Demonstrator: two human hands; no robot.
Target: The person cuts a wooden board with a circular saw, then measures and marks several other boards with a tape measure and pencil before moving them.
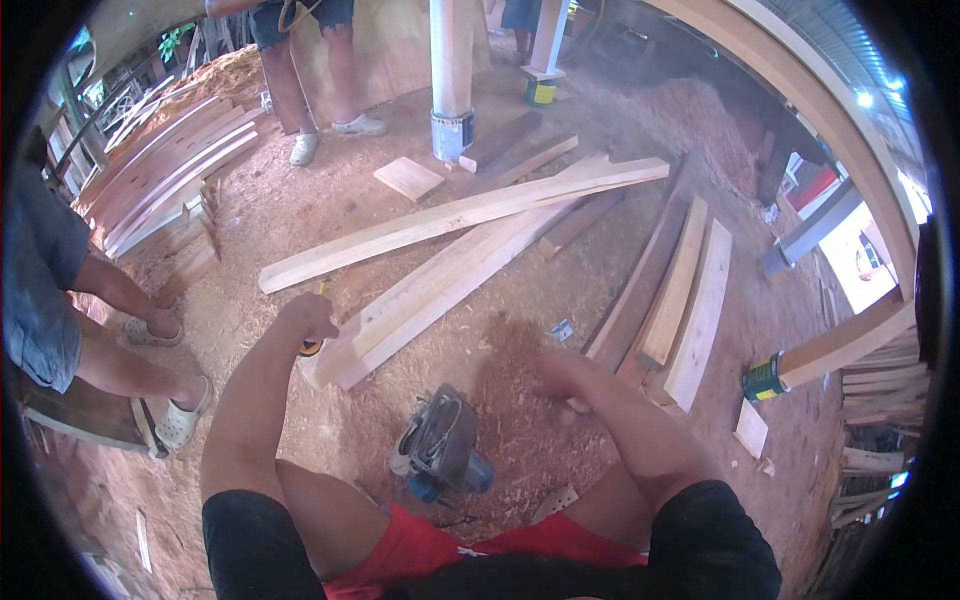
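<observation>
My left hand (308, 318) is closed around a yellow-and-black tape measure (311, 349), beside the near end of a thick pale plank (420, 310). A thin yellow piece pokes out above the fingers. My right hand (562, 378) hovers over the sawdust to the right, smeared by motion, its fingers unclear. On the ground between my legs sits a grey and teal power tool (440, 445) with a cord over it. Another long beam (460, 222) lies across the far part of the thick plank.
Several planks (690, 315) lie to the right, near a small blue-and-white packet (562, 330). One person (90, 310) is at the left and another (310, 75) stands ahead. Posts rest in cans (452, 134). Stacked boards (185, 175) lie at far left.
</observation>
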